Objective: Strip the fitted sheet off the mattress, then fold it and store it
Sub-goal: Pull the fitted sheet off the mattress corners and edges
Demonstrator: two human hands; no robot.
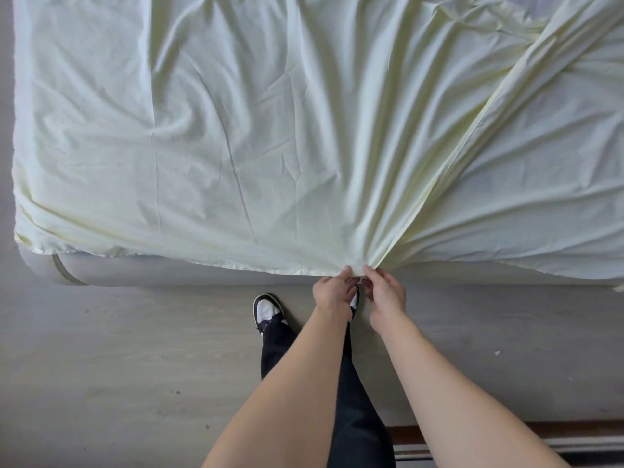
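Pinched the fitted sheet (270,130) at its near hem, left hand (332,293) and right hand (385,292) fingers clenched on cloth; looked light, limp, crease-prone; best gathered by hem or corners off the mattress (169,273).

left hand (332,292) and right hand (385,292) side by side, close together, fingertips meeting at the near edge of the fitted sheet (270,130); both pinch the same gathered bit of the hem; sheet lies on the mattress (152,275), spread beyond the fingers and out to both sides of them; folds fan away from the fingers, the largest running far and to the right; left of the fingers the sheet's edge sits up on top, mattress side and near-left corner showing below it; floor (118,366) nearer than the fingers; one shoe (268,310) on the floor, just left of the left hand; second shoe under the hands, mostly hidden
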